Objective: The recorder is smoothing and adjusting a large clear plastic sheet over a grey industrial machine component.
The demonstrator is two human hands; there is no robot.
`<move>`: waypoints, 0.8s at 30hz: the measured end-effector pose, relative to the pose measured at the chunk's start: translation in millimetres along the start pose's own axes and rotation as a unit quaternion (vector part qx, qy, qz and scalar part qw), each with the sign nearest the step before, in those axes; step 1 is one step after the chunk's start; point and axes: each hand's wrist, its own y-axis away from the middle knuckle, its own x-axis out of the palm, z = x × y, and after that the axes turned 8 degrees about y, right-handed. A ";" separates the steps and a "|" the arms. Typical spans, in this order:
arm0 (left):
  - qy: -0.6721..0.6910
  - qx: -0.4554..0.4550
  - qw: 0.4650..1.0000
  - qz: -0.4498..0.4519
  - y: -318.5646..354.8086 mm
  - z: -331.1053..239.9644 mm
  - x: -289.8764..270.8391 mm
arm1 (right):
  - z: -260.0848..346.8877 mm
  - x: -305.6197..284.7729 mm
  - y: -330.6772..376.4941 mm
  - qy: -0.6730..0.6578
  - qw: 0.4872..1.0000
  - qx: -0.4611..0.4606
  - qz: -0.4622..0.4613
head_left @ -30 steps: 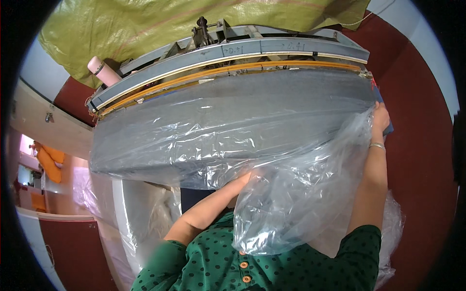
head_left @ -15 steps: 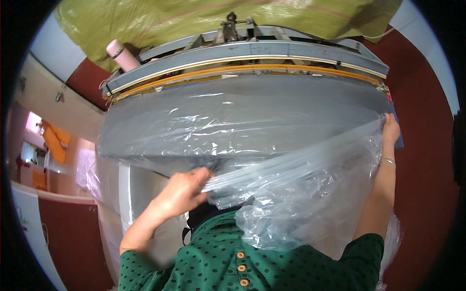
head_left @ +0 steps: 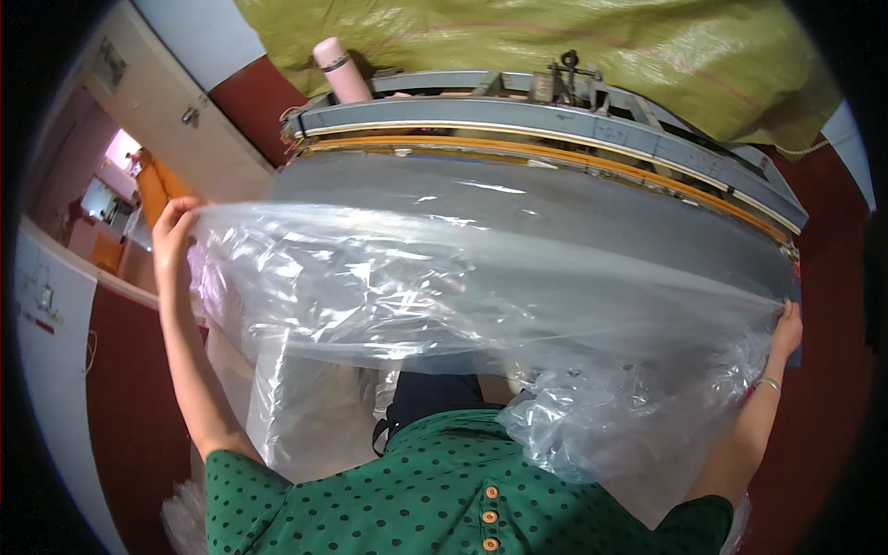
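A wide sheet of clear plastic film (head_left: pixel 398 277) stretches between my two hands, its upper edge drawn nearly straight. At the far left, my left hand (head_left: pixel 176 222) pinches one upper corner, raised beside the doorway. My right hand (head_left: pixel 787 331) grips the other end of that edge, close to the right end of the grey work surface (head_left: pixel 592 213). Bunched, crumpled film hangs toward my body on the right. More clear film seems to lie over the grey surface beneath the sheet.
Behind the surface runs a long grey metal frame (head_left: pixel 481 120) with orange strips (head_left: pixel 518 149) along it. A pink bottle (head_left: pixel 342 72) stands at its left end, and a metal clamp-like fitting (head_left: pixel 570 79) sits farther right. A yellow-green tarp (head_left: pixel 592 32) hangs behind. The door (head_left: pixel 153 88) stands at left.
My left hand has swung from the middle out to the far left, spreading the film's gathered edge wide. The right hand keeps its hold. The view has turned somewhat.
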 end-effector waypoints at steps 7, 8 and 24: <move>-0.116 0.373 0.861 0.327 117.4 -50.2 149.6 | -11.3 2.0 1.6 0.019 1.000 0.023 0.008; -0.168 0.399 0.833 0.344 129.3 -52.8 165.7 | -11.1 4.6 0.4 0.024 0.999 0.025 0.022; -0.113 -0.022 0.989 0.096 -83.4 13.0 5.6 | -7.2 14.0 -4.4 -0.008 0.999 0.014 0.029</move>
